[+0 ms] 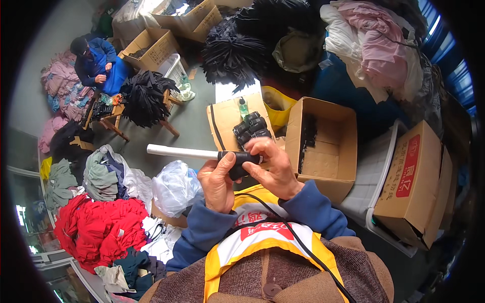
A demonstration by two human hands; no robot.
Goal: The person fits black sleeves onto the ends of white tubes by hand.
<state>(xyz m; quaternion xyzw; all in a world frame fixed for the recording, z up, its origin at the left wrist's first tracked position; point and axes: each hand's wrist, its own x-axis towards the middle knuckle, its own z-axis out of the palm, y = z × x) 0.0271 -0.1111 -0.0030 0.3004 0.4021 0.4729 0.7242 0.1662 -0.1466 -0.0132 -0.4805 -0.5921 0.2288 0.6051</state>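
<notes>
In front of my chest, a white tube [182, 152] points to the left with a black ribbed sleeve [238, 159] on its right end. My left hand [217, 183] is closed around the sleeve, its thumb lying over the top. At the sleeve's right end my right hand [277, 170] curls thumb and fingers against it. Just beyond, several similar black ribbed rolls [251, 127] lie on a cardboard sheet [221, 115], beside a small bottle of green liquid [243, 107].
An open cardboard box [331, 146] stands right of my hands, with black pieces inside; a taped carton [411, 184] is farther right. Left are a clear plastic bag [176, 187] and red cloth [103, 230]. Another person [103, 63] sits far left by black strips [146, 98].
</notes>
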